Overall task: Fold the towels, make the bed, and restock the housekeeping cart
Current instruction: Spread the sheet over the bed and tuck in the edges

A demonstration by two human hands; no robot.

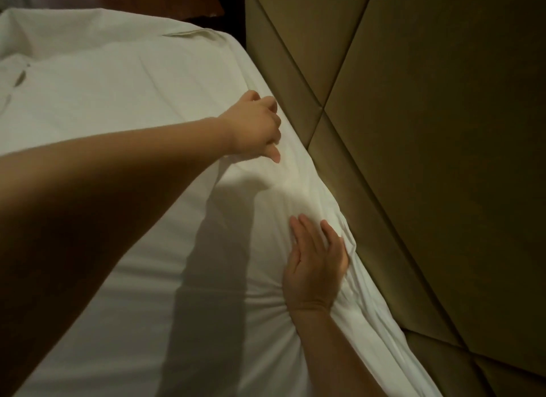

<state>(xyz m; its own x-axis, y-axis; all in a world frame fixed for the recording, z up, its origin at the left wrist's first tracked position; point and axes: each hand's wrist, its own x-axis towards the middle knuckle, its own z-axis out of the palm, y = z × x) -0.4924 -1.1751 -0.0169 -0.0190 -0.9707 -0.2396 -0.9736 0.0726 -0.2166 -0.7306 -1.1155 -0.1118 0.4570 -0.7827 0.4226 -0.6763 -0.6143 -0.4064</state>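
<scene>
A white bed sheet (124, 107) covers the mattress and runs up to the padded headboard (413, 130). My left hand (254, 127) reaches across to the sheet's edge beside the headboard, its fingers curled and pinching the fabric. Nearer to me, my right hand (314, 263) lies flat with straight fingers, pressing the sheet down at the mattress edge, where the cloth bunches into wrinkles. The sheet's far corner (192, 34) shows a folded hem.
The tan headboard with diagonal seams fills the right side and stands tight against the mattress. A dark wooden piece of furniture (212, 0) sits beyond the bed's far corner. More rumpled white linen (17, 71) lies at the far left.
</scene>
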